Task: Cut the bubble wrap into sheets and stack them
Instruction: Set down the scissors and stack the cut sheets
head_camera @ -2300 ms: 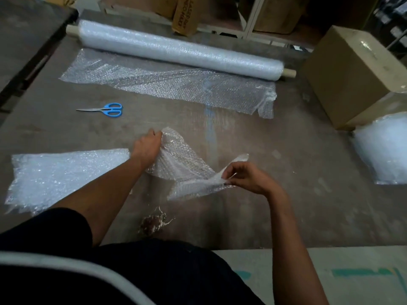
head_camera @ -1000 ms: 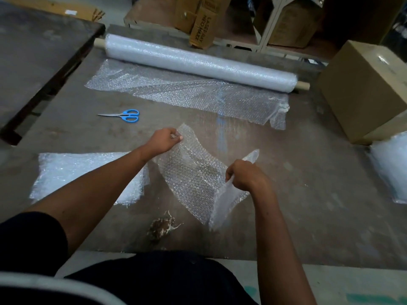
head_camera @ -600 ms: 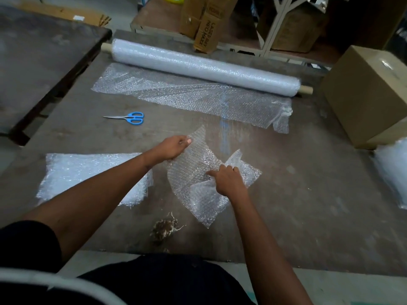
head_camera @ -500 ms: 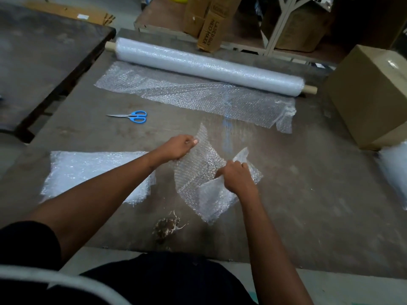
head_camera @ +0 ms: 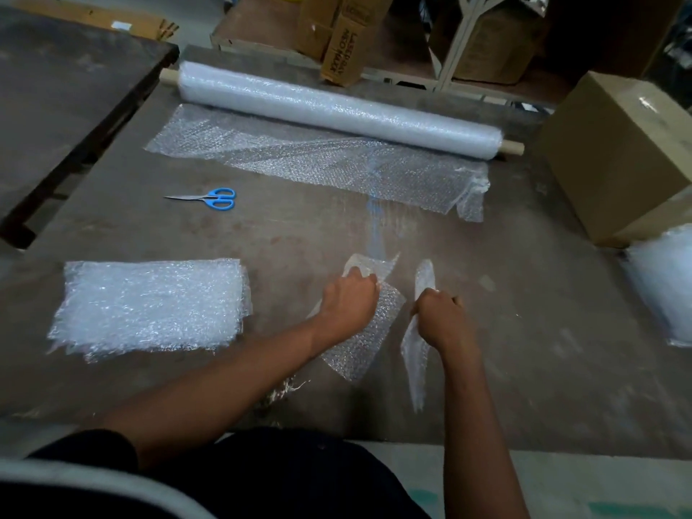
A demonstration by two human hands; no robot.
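Hands grip bubble wrap: left hand (head_camera: 350,301) a sheet (head_camera: 359,331), right hand (head_camera: 442,316) seemingly a strip (head_camera: 415,354) (stack (head_camera: 149,305) at nine o'clock).

I see two bare forearms, left hand (head_camera: 350,299) and right hand (head_camera: 442,318) uncovered, no gloves. A short dark sleeve (head_camera: 93,449) covers the left upper arm; dark clothing (head_camera: 284,477) covers the torso.

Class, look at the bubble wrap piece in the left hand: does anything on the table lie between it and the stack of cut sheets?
Nothing visible does. Bare table separates the bubble wrap piece, gripped by the left hand, from the stack.
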